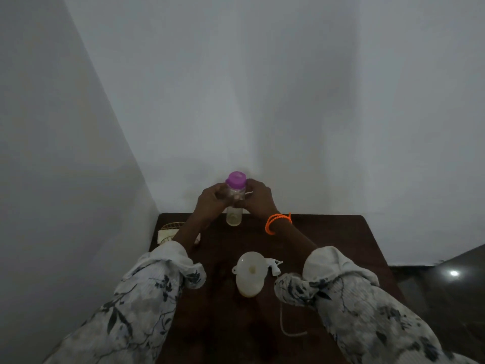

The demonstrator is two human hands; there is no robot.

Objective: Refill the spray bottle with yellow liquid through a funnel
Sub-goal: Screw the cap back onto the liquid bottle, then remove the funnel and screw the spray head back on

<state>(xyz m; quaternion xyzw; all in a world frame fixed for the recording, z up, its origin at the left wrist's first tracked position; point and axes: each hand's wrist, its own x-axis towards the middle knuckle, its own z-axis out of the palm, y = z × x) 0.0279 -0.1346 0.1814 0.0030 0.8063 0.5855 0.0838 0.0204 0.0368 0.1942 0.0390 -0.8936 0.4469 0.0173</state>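
Note:
A clear bottle with a purple cap [235, 195] stands upright near the table's far edge, a little pale yellow liquid in its base. My left hand [210, 199] and my right hand [258, 197] both wrap its upper body just under the cap. Nearer to me, a white funnel [250, 265] sits in the mouth of the spray bottle [248, 286], whose lower part looks pale yellow. The white spray head [275, 266] lies on the table to its right, with its thin dip tube [284, 324] trailing toward me.
The dark wooden table [328, 232] stands in a corner between two white walls. A small wire basket with a pale cloth [168, 232] sits at the far left edge. Dark floor [446, 279] shows to the right of the table.

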